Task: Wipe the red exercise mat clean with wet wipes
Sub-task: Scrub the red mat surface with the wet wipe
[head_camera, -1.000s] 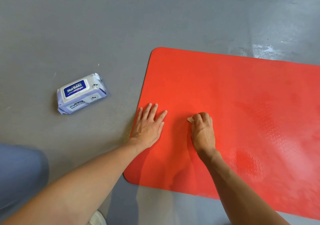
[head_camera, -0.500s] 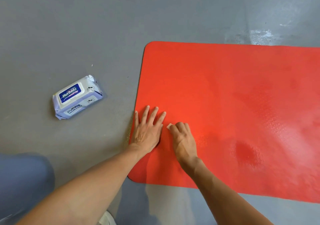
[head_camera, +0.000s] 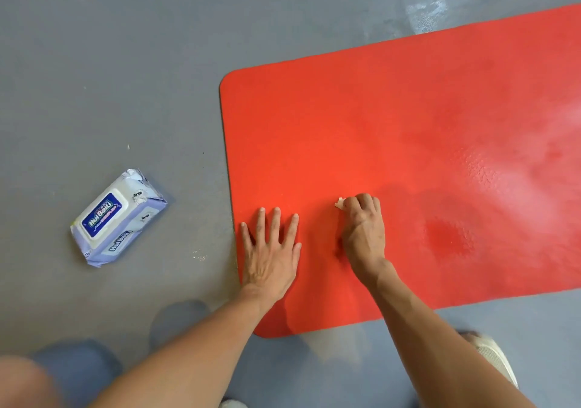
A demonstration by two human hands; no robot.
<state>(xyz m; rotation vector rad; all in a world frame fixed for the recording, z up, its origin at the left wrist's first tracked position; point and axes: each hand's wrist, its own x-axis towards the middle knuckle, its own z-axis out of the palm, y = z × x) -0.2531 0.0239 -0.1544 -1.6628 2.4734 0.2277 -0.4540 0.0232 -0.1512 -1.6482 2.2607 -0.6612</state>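
- Right hand, fingers curled tight round a wadded wet wipe; only a pale corner shows past the knuckles at 11 o'clock. Grip pressed down on the mat.
- Left hand flat, fingers straight and spread, holding nothing, pinning the mat just inside its 9 o'clock edge, beside the right hand.
- Red exercise mat lies flat on the grey floor, rounded corners, fine pebbled texture; damp sheen and a darker wet patch at 3 o'clock of the right hand.
- Wipes pack on the floor, 9 o'clock of the mat, well apart; soft plastic pouch, rigid lid closed.
- Risks, as judged: wipe so bunched that little of it meets the mat, so streaks likely; mat could creep or buckle if the left hand lifts; wet surface slippery under palm or shoe.
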